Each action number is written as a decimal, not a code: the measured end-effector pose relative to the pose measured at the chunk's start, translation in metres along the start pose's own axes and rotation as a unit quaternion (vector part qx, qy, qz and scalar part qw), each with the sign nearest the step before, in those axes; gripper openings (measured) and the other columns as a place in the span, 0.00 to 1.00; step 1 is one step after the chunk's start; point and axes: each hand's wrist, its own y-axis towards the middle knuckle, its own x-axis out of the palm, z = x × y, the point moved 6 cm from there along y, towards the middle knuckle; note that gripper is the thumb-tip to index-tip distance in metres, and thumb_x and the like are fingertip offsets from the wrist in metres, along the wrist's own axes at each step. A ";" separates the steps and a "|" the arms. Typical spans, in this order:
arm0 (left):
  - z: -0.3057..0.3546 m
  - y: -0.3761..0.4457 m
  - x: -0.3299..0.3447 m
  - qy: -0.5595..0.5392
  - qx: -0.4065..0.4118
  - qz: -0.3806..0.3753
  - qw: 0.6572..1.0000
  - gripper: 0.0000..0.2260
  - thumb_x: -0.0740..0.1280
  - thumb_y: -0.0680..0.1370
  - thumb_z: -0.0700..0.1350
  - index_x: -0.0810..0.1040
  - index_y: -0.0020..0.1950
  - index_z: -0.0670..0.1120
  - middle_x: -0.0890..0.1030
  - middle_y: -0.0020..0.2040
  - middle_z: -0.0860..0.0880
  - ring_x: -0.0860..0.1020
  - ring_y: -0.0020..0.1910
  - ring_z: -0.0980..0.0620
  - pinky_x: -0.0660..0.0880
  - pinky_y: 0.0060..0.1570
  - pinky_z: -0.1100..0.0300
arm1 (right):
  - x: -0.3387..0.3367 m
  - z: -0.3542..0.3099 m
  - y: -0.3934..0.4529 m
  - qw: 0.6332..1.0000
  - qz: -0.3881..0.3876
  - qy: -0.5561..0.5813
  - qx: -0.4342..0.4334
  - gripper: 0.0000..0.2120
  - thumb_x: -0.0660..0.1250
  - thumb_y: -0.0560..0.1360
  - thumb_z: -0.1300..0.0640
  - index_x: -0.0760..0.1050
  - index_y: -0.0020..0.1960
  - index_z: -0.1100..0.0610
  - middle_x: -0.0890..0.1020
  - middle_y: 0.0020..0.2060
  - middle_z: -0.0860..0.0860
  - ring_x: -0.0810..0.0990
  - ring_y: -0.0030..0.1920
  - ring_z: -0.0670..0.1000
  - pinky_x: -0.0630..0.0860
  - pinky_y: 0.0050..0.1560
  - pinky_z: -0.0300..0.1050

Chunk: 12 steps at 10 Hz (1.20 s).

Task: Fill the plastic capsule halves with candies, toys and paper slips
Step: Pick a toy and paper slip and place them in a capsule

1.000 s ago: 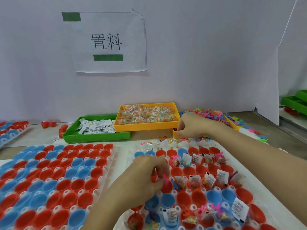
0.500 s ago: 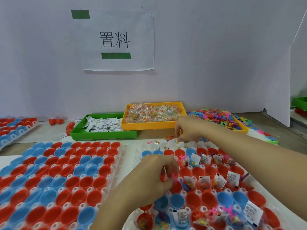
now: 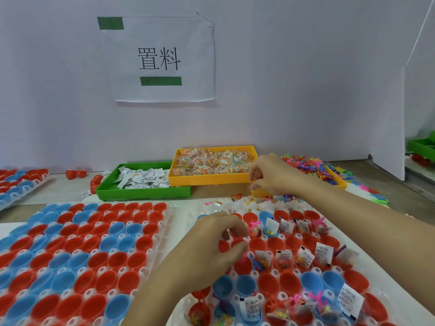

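A white tray (image 3: pixel 235 302) on the right holds red and blue capsule halves (image 3: pixel 289 285). Several of them hold candy packets, paper slips (image 3: pixel 323 251) and small toys. My left hand (image 3: pixel 209 252) hovers over this tray with its fingers curled, and a pink toy (image 3: pixel 243 257) sticks out under its thumb. My right hand (image 3: pixel 270 175) is further back, at the near left corner of the toy tray (image 3: pixel 259 192). Its fingertips are drawn together, and what lies between them is hidden. The candy tray (image 3: pixel 211 180) is yellow, and the green tray (image 3: pixel 141 194) holds paper slips.
Another tray of empty red and blue halves (image 3: pixel 77 255) fills the left. A third capsule tray (image 3: pixel 21 182) lies at the far left edge. Loose red capsules (image 3: pixel 75 173) sit by the wall. Spilled toys (image 3: pixel 376 198) lie right of the toy tray. A labelled white wall stands behind.
Both hands stay almost where they were. The view has shifted slightly.
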 end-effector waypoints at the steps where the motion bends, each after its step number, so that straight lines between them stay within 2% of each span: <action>1: 0.000 0.001 -0.007 -0.004 -0.001 0.051 0.999 0.03 0.70 0.77 0.47 0.79 0.46 0.56 0.80 0.43 0.60 0.76 0.47 0.59 0.70 0.44 0.72 | -0.011 -0.002 -0.010 0.998 0.038 0.045 -0.009 0.05 0.74 0.74 0.61 0.85 0.50 0.56 0.84 0.44 0.52 0.82 0.45 0.50 0.81 0.53 0.51; 2: -0.003 0.000 -0.014 -0.013 -0.019 0.095 0.995 0.03 0.71 0.77 0.46 0.80 0.45 0.53 0.81 0.41 0.59 0.77 0.44 0.58 0.70 0.41 0.72 | -0.020 -0.010 -0.025 0.995 0.032 0.093 -0.030 0.05 0.74 0.73 0.61 0.84 0.43 0.51 0.84 0.34 0.45 0.83 0.38 0.45 0.81 0.49 0.48; 3: -0.006 0.000 -0.016 -0.014 -0.031 0.113 0.993 0.06 0.71 0.77 0.44 0.78 0.42 0.55 0.81 0.39 0.57 0.77 0.42 0.58 0.69 0.39 0.72 | -0.027 -0.025 -0.046 0.988 -0.021 0.140 -0.068 0.05 0.74 0.73 0.60 0.82 0.42 0.51 0.86 0.34 0.48 0.85 0.36 0.46 0.82 0.46 0.46; 4: -0.008 0.000 -0.018 -0.006 -0.047 0.125 0.991 0.07 0.71 0.76 0.43 0.78 0.41 0.55 0.81 0.38 0.57 0.76 0.41 0.58 0.70 0.39 0.71 | -0.030 -0.044 -0.070 0.972 -0.094 0.182 -0.116 0.04 0.75 0.73 0.60 0.83 0.43 0.51 0.87 0.38 0.47 0.86 0.38 0.47 0.82 0.44 0.40; 5: -0.010 0.000 -0.019 -0.008 -0.062 0.134 0.989 0.07 0.70 0.76 0.41 0.79 0.41 0.53 0.81 0.38 0.56 0.76 0.41 0.58 0.71 0.39 0.68 | -0.026 -0.065 -0.092 0.961 -0.143 0.179 -0.157 0.05 0.76 0.73 0.58 0.84 0.42 0.49 0.86 0.38 0.44 0.84 0.40 0.43 0.76 0.41 0.31; 6: -0.010 0.000 -0.020 -0.013 -0.063 0.137 0.989 0.10 0.70 0.76 0.40 0.78 0.39 0.54 0.81 0.38 0.56 0.77 0.41 0.57 0.71 0.39 0.68 | -0.018 -0.079 -0.104 0.962 -0.148 0.146 -0.179 0.05 0.76 0.72 0.56 0.84 0.41 0.47 0.85 0.38 0.43 0.81 0.40 0.42 0.74 0.40 0.31; 7: -0.010 0.001 -0.020 -0.015 -0.063 0.133 0.989 0.09 0.69 0.75 0.39 0.79 0.39 0.53 0.82 0.38 0.56 0.77 0.41 0.58 0.70 0.39 0.70 | -0.008 -0.084 -0.106 0.964 -0.157 0.114 -0.184 0.02 0.76 0.73 0.55 0.84 0.43 0.48 0.85 0.39 0.44 0.81 0.40 0.42 0.76 0.43 0.36; 8: -0.010 0.001 -0.020 -0.018 -0.064 0.127 0.990 0.08 0.69 0.76 0.40 0.80 0.40 0.52 0.81 0.38 0.56 0.76 0.41 0.58 0.70 0.39 0.70 | 0.000 -0.088 -0.108 0.969 -0.158 0.027 -0.188 0.05 0.73 0.75 0.55 0.83 0.50 0.53 0.85 0.43 0.48 0.78 0.39 0.43 0.76 0.46 0.40; 10: -0.007 0.000 -0.022 -0.023 -0.058 0.129 0.990 0.07 0.69 0.76 0.39 0.82 0.41 0.49 0.82 0.38 0.55 0.77 0.41 0.57 0.71 0.40 0.68 | 0.010 -0.088 -0.105 0.965 -0.187 0.000 -0.185 0.08 0.71 0.76 0.56 0.83 0.54 0.54 0.84 0.47 0.50 0.82 0.46 0.49 0.76 0.49 0.41; 12: -0.006 0.000 -0.024 -0.017 -0.055 0.135 0.989 0.06 0.69 0.76 0.39 0.81 0.41 0.50 0.81 0.38 0.55 0.76 0.41 0.58 0.70 0.40 0.70 | 0.015 -0.086 -0.107 0.969 -0.168 0.062 -0.170 0.05 0.72 0.74 0.59 0.85 0.46 0.51 0.85 0.38 0.44 0.82 0.39 0.44 0.80 0.45 0.43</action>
